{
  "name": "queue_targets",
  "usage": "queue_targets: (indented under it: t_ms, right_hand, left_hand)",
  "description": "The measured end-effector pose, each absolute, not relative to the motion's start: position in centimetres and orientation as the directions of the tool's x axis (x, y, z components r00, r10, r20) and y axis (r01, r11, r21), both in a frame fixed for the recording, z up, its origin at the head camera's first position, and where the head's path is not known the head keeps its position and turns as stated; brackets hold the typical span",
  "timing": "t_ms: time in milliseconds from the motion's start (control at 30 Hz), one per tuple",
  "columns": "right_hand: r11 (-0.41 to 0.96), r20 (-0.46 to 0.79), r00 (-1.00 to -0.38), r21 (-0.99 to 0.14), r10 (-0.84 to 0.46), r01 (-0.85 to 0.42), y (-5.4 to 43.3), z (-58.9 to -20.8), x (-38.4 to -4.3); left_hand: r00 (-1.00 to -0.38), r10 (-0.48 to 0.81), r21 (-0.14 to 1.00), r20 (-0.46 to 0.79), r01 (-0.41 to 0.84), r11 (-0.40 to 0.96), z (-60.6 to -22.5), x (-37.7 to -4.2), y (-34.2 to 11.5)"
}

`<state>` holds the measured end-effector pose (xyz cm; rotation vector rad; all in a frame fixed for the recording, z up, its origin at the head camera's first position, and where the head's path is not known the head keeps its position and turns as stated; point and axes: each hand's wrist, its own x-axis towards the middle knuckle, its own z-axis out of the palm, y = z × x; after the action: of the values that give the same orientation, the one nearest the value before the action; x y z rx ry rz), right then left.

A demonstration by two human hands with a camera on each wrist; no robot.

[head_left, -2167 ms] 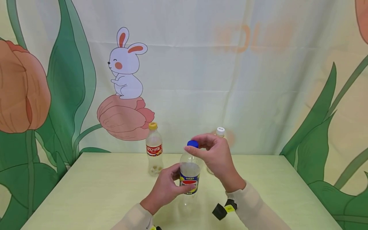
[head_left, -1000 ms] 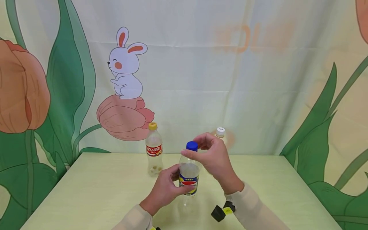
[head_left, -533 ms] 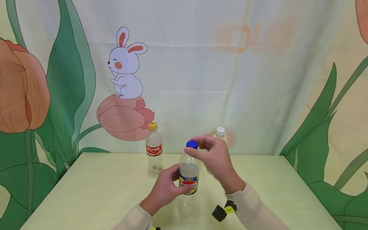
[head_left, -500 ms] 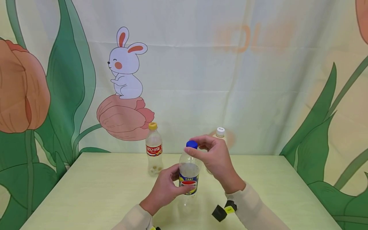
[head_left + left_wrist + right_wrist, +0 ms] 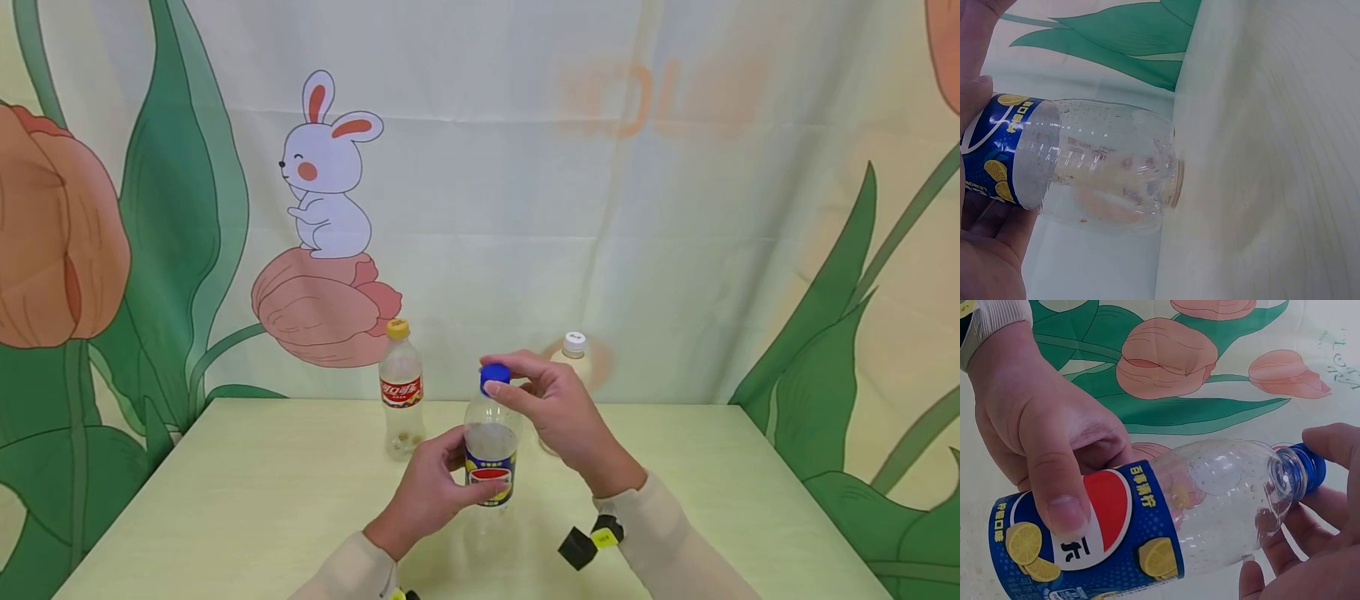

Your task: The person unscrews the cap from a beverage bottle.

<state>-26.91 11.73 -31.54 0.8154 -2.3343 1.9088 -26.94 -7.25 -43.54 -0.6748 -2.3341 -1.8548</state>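
Observation:
A clear plastic soda bottle (image 5: 491,440) with a blue lemon-patterned label stands upright in front of me. My left hand (image 5: 431,487) grips it round the label, thumb across the front. At its neck, my right hand (image 5: 566,421) pinches the blue cap (image 5: 492,377) between thumb and index finger. The right wrist view shows the cap (image 5: 1313,467) on the bottle's neck, with the other right fingers spread beside the bottle's shoulder. In the left wrist view the bottle's clear lower part (image 5: 1107,159) reaches down to the tabletop; I cannot tell whether it touches.
Behind and to the left stands a clear bottle (image 5: 401,392) with a yellow cap and red label. A white-capped bottle (image 5: 574,343) stands behind my right hand, partly hidden. The pale table (image 5: 247,500) ends at a printed curtain (image 5: 480,208).
My right thumb and index finger have closed in from a looser pose around the cap, the index finger reaching further over it. The cap and bottle top have shifted slightly left.

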Motion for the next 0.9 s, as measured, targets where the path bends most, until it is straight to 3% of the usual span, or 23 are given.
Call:
queue_targets:
  t_ms: [167,433,900]
  right_hand:
    - [0.142,0.330,-0.880,-0.907,-0.341,-0.396,11.59,-31.56,-26.95]
    - [0.192,0.343,-0.931,-0.913,-0.122,-0.361,10.85,-31.62,-26.74]
    - [0.183,0.368,-0.915,-0.900,-0.167,-0.395,11.02,-31.36,-26.55]
  left_hand:
    - [-0.900,0.275,0.906,0.338,0.391,0.165,-43.68,-26.99,-7.21]
    - [-0.898,0.282,0.903,0.337,0.393,0.172,-43.77,-27.00,-7.08]
    - [-0.893,0.294,0.897,0.340,0.402,0.182,-43.77,-26.97,-7.20]
